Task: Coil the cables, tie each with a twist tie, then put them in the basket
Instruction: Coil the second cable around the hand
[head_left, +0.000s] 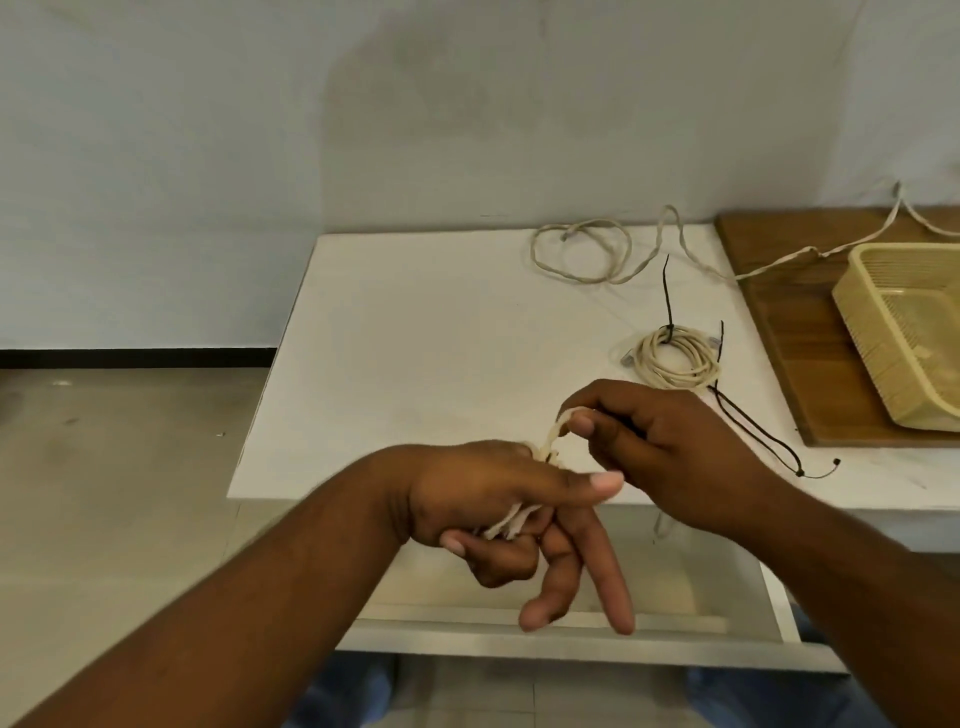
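Note:
My left hand (498, 519) grips a small bundle of cream cable (511, 522) over the table's front edge, two fingers pointing down. My right hand (660, 447) pinches a loop of that cable (558, 423) together with a black twist tie, most of it hidden in my fingers. A coiled cream cable (675, 358) bound with a black tie lies on the white table (415, 338) just beyond my right hand. A loose cream cable (582, 254) lies at the back. The cream plastic basket (872, 322) stands on a wooden board at the right.
Black twist ties (763, 436) lie on the table right of my right hand. The wooden board (800, 332) covers the table's right side. A thin white cord (779, 260) runs across the board to the wall. Bare floor lies to the left.

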